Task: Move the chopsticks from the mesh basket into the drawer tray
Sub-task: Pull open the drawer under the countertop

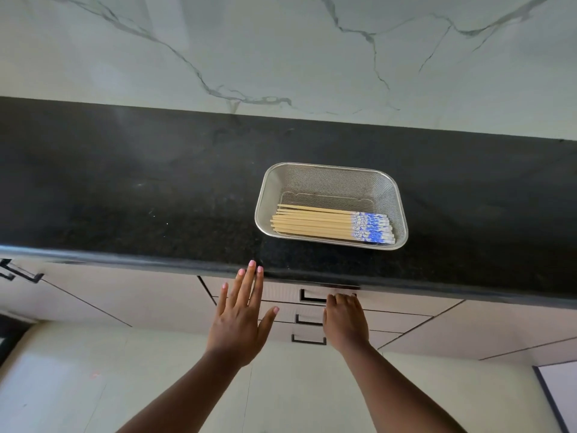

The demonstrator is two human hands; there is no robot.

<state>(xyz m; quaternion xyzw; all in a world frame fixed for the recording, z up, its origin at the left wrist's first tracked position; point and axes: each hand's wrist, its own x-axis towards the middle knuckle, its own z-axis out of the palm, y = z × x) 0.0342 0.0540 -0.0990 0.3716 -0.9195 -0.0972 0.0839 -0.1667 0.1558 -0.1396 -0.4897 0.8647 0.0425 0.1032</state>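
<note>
A rectangular metal mesh basket (331, 182) sits on the black countertop near its front edge. Inside it lie several wooden chopsticks (315, 225) with blue-and-white patterned ends pointing right. Below the counter, my right hand (343, 320) has its fingers curled over the black handle (309, 297) of the top drawer, which is closed. My left hand (242, 317) is open with fingers spread, raised in front of the cabinet face just under the counter edge, holding nothing. No drawer tray is visible.
Two more drawers with black handles (307, 321) stack below the top one. Beige cabinet doors (125, 295) flank them. The black granite countertop (125, 189) runs left and right, backed by a white marble wall (281, 51). Pale floor lies below.
</note>
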